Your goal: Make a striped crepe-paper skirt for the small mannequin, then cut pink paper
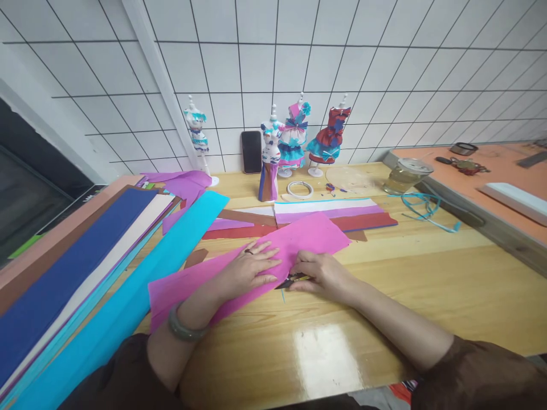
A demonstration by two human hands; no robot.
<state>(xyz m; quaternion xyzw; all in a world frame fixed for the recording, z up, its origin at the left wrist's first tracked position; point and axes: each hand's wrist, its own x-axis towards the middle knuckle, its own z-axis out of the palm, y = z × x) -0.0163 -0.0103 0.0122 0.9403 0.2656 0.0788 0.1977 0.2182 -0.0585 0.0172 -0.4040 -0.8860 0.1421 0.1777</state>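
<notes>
A long bright pink sheet (316, 230), of crepe paper or thin cloth, lies slantwise across the middle of the table. My left hand (252, 267) rests flat on it with fingers spread, pressing it down. At the sheet's near edge, my right hand (320, 276) is closed around dark scissors (287, 282) with a bit of yellow; fingers and sheet hide most of them. A thin blue scrap (282, 296) lies just below the scissors. Beyond the pink sheet are white-and-purple strips (329, 209) and a dark red strip (363, 222).
On the left lie a turquoise sheet (171, 256) and stacked coloured sheets (85, 250). Several small dressed mannequins (270, 154) and a phone (252, 152) stand by the tiled wall. A tape roll (299, 189), blue cord (421, 208) and cup of liquid (405, 175) sit towards the back.
</notes>
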